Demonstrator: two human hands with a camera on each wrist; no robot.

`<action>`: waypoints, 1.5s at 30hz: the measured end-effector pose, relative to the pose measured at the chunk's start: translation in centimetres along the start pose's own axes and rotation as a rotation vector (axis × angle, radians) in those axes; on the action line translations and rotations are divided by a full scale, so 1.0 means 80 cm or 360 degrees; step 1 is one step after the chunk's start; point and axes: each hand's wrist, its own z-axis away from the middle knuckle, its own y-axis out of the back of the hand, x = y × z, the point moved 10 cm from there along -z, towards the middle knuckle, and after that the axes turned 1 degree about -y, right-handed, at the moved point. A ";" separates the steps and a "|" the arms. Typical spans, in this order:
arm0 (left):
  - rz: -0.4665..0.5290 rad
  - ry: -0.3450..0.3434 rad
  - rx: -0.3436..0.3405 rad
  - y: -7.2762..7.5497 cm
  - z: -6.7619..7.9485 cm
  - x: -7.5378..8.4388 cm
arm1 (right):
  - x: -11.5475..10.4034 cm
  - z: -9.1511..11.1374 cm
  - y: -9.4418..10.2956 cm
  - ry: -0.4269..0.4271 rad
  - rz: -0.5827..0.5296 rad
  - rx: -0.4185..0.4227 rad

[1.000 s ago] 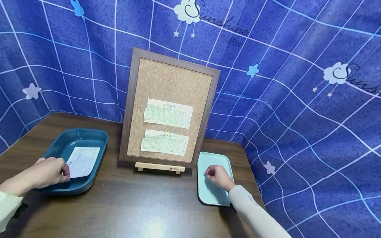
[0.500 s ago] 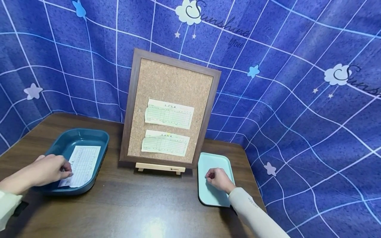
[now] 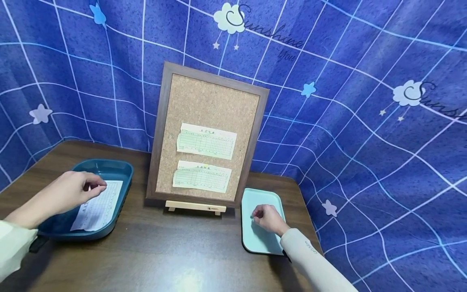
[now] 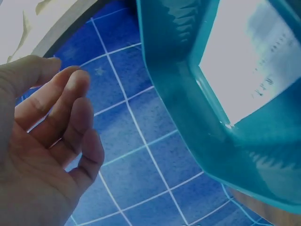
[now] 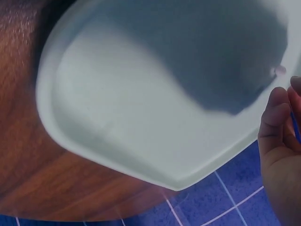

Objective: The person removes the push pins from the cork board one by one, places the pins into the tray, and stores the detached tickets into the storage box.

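My left hand [image 3: 78, 188] hovers over the blue-green basin [image 3: 125, 170]. Its fingers are loosely bent with nothing between them, as the left wrist view shows. A printed paper slip [image 3: 100, 211] lies in the basin below it, partly hidden by the hand in the head view. Over the pale mint tray [image 3: 255, 239], my right hand [image 3: 270, 219] has its fingers bent toward the thumb. Close to those fingertips, the right wrist view shows a tiny pinkish object [image 5: 280, 70]; whether it is pinched or lies on the tray is unclear.
Between basin and tray stands a framed corkboard [image 3: 215, 101] on a small wooden stand [image 3: 195, 205]. Two green printed slips are on it, an upper slip [image 3: 206, 142] and a lower slip [image 3: 202, 177]. A blue patterned curtain [image 3: 328, 134] hangs behind the brown table [image 3: 157, 251].
My left hand has let go of the paper slip and moved up and right over it. The slip has shifted toward the basin's near end. My right hand has stayed at the tray.
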 end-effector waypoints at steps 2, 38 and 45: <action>-0.0016 -0.0043 0.0074 0.006 -0.003 0.005 | -0.003 -0.001 0.007 0.0018 0.0007 0.0034; 0.0181 0.0012 0.0035 -0.004 -0.055 0.053 | -0.100 0.000 0.095 0.0589 -0.0060 0.0675; 0.0218 -0.0030 0.0082 -0.002 -0.065 0.065 | -0.123 -0.006 0.109 0.0620 -0.0066 0.0708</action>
